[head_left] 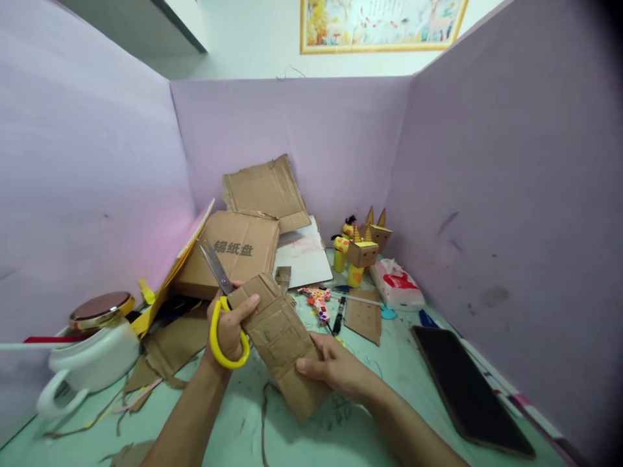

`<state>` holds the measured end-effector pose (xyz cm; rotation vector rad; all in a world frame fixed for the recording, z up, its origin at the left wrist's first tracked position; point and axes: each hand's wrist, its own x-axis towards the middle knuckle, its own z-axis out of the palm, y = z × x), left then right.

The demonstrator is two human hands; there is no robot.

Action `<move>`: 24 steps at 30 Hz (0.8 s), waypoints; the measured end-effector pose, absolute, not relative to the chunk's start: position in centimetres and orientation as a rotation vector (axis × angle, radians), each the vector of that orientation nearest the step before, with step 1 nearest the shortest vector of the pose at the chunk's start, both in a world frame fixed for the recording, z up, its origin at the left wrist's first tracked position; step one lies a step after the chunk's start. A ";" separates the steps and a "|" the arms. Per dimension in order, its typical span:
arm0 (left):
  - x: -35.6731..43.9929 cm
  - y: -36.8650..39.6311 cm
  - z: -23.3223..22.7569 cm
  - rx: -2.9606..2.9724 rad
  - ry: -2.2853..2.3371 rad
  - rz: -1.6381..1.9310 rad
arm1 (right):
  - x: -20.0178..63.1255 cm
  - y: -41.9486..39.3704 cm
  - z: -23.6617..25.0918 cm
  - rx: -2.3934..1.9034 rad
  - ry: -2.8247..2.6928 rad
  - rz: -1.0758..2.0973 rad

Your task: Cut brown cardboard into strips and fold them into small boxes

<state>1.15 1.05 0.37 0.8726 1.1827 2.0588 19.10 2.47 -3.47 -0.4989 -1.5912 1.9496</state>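
Between my two hands a creased piece of brown cardboard point(278, 337) is held up at a slant above the table. My left hand point(228, 327) grips its upper left edge, thumb on the face. Yellow-handled scissors point(217, 272) hang on that same hand, a handle loop around it, with the blades pointing up and away. On the lower right edge, my right hand point(335, 366) pinches the cardboard with the thumb in front and the fingers behind. Faint drawn lines show on the cardboard's face.
A cardboard box point(233, 250) and a cardboard sheet point(267, 191) stand behind. Small cardboard animal figures point(363, 253) and a tissue pack point(398, 284) are at the back right. A phone point(470, 386) lies right; a white mug point(95, 357) sits left among cardboard scraps. Purple panels enclose three sides.
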 end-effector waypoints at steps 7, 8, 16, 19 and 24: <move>0.5 1.3 0.8 0.593 1.284 2.331 | 19.6 2.9 -2.2 -0.669 -1.386 1.661; 0.4 1.3 0.8 0.534 1.278 2.350 | 19.2 2.6 -2.3 -0.628 -1.329 1.670; 2.4 1.3 -0.2 0.519 1.170 2.207 | 18.7 3.1 -3.7 -0.779 -0.953 1.441; 2.5 1.1 -0.1 0.624 1.064 2.077 | 20.6 4.5 -2.3 -0.728 -0.910 1.444; 2.5 0.6 -0.4 0.828 0.952 1.772 | 21.8 5.6 -0.8 -0.616 -0.750 1.491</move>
